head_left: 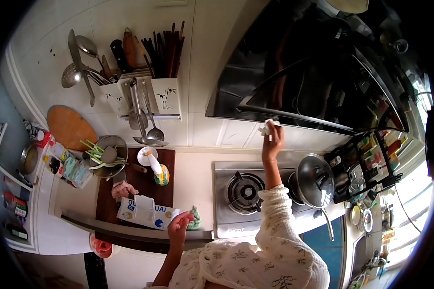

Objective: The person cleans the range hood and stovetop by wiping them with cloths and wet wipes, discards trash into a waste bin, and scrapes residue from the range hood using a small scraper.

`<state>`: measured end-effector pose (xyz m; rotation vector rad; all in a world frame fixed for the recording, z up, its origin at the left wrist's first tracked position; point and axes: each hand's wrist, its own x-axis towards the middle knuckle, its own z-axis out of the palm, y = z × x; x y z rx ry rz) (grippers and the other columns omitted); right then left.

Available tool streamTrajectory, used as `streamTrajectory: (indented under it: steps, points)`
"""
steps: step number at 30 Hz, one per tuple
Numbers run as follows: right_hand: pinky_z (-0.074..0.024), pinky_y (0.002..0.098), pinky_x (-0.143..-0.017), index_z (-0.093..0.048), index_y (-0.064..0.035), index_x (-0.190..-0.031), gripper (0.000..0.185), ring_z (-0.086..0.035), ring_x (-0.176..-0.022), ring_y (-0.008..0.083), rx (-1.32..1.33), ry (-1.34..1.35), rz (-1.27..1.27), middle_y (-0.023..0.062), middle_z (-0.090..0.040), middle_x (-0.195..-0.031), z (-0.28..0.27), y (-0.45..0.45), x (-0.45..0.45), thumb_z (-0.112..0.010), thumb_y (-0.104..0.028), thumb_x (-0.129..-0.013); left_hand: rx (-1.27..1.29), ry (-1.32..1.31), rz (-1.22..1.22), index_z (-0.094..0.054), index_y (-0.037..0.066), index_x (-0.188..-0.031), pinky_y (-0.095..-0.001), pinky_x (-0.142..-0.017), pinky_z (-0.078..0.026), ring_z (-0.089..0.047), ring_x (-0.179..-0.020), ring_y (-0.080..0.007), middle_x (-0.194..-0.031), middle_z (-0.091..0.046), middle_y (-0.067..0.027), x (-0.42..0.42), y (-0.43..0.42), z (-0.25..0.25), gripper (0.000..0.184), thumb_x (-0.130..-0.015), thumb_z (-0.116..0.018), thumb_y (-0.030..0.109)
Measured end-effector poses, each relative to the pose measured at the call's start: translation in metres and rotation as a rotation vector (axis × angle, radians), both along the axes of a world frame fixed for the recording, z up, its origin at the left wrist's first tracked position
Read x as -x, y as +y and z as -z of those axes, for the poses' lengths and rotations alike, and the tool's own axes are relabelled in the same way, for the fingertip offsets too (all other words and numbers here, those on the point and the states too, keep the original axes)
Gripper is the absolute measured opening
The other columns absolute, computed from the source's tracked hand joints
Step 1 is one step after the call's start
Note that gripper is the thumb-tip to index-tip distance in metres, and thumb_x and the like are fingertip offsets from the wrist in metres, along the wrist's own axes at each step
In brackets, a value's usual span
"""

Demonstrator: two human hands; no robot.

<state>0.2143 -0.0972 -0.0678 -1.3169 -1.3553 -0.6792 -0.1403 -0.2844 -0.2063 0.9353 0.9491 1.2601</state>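
My right hand (273, 141) is raised to the lower edge of the black range hood (299, 77), shut on a crumpled white wipe (269, 126). The wipe is at the hood's rim; whether it presses on it is hard to tell. My left hand (178, 227) is low at the counter's front edge, fingers loosely bent and apart, with nothing seen in it. Beside it lie a green cloth (194, 218) and a white-and-blue wipes pack (147, 212) with its flip lid raised. A spray bottle (160, 171) stands behind the pack on the dark board (111, 204).
A gas stove (222, 212) carries a lidded pan (315, 180), its handle jutting forward. Raw meat (124, 189), a cleaver (119, 176) and a bowl of green vegetables (108, 156) are at left. Utensil holders (166, 98) hang on the wall; a spice rack (359, 168) stands right.
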Motion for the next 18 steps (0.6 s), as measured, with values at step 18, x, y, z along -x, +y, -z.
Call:
streamTrajectory:
  steps: [18]
  points:
    - [-0.0471, 0.0362, -0.068, -0.062, -0.0033, -0.098, 0.036, -0.056, -0.081, 0.0309, 0.165, -0.053, -0.127, 0.0104, -0.057, -0.090, -0.002, 0.005, 0.033, -0.061, 0.008, -0.065, 0.006, -0.014, 0.024, -0.055, -0.006, -0.109, -0.0270, -0.080, -0.048, -0.061, -0.085, -0.0169, -0.092, -0.063, -0.0116, -0.003, -0.004, -0.001, 0.023, -0.090, -0.052, 0.006]
